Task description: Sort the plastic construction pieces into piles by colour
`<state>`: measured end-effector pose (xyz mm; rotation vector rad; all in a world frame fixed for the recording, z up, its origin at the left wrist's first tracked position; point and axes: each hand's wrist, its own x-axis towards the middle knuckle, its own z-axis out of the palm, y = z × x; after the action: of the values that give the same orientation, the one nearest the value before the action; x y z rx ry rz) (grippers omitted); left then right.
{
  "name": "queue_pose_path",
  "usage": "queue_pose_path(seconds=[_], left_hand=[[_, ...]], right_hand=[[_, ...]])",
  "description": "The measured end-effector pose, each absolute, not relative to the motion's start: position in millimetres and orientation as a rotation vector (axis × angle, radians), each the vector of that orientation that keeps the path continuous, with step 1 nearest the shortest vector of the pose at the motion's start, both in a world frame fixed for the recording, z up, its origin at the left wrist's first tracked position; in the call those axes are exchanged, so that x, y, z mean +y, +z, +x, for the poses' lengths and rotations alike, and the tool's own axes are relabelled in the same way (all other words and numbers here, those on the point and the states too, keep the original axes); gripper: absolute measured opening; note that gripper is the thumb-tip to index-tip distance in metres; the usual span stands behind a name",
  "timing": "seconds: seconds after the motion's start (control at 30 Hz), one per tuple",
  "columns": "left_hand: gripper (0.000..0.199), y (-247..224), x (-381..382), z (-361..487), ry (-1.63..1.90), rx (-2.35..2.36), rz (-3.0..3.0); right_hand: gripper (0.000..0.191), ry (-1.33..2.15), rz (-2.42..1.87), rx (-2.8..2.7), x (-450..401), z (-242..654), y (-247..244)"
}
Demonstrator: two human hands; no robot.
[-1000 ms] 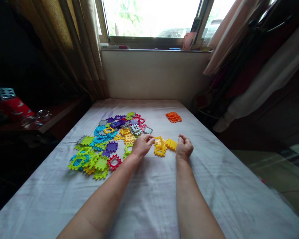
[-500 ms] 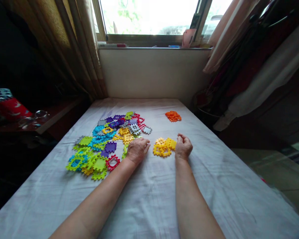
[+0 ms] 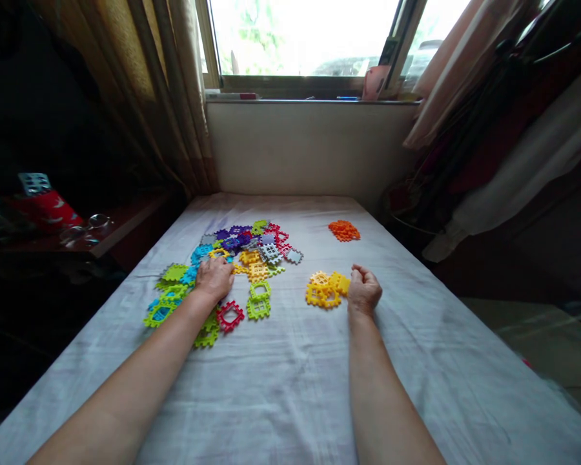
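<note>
My left hand (image 3: 214,279) lies over a mixed pile of toothed plastic tiles, palm down with its fingers stretched forward. Just beyond its fingertips is a yellow frame tile (image 3: 219,253). Its wrist and forearm cover part of the lime green tiles (image 3: 206,332). Right of the hand lie a red frame tile (image 3: 230,316) and two lime green tiles (image 3: 259,300). My right hand (image 3: 365,289) rests on the sheet, fingers curled closed, close against the right edge of a small group of yellow tiles (image 3: 323,294). The inside of that fist is hidden.
A small heap of orange tiles (image 3: 344,230) sits farther back on the right. Purple tiles (image 3: 232,239) and grey tiles (image 3: 271,253) form the pile's far side. A white sheet (image 3: 290,387) covers the surface. Glasses (image 3: 97,223) lie on a side table at left.
My left hand has moved left, from the pile's right edge to over its middle, uncovering two lime green tiles. My right hand stays closed beside the yellow tiles. The view has shifted slightly.
</note>
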<state>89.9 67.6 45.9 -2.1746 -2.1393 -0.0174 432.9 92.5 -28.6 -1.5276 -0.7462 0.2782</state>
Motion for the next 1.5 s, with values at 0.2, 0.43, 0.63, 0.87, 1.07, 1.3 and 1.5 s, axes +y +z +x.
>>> queue_pose_path(seconds=[0.2,0.43,0.63,0.87,1.07,1.3,1.5], left_hand=[[0.022,52.5,62.9,98.8,-0.037,-2.059,-2.236],[0.035,72.8,50.6,110.3,-0.169,-2.126,-2.092],[0.026,72.7,46.7,186.8,-0.673,-2.175,-2.458],[0.024,50.7,52.4,269.3,-0.733,-2.145,-2.641],[0.022,42.4,56.9,277.9,-0.648,-1.949,-2.65],[0.025,54.4,71.2,190.3,-0.421,-1.983,-2.431],[0.036,72.5,91.2,97.7,-0.2,-2.21,-2.083]], right_hand=[[0.035,0.288,-1.534,-0.745,93.2,433.8,-28.7],[0.038,0.29,-1.536,-0.746,94.4,432.5,-28.9],[0.035,0.272,-1.517,-0.707,96.0,433.2,-32.7],[0.034,0.318,-1.474,-0.678,98.0,434.4,-33.5],[0.034,0.316,-1.48,-0.679,96.1,432.4,-29.1],[0.038,0.348,-1.5,-0.695,96.1,432.0,-32.2],[0.034,0.291,-1.505,-0.733,95.2,433.2,-33.4]])
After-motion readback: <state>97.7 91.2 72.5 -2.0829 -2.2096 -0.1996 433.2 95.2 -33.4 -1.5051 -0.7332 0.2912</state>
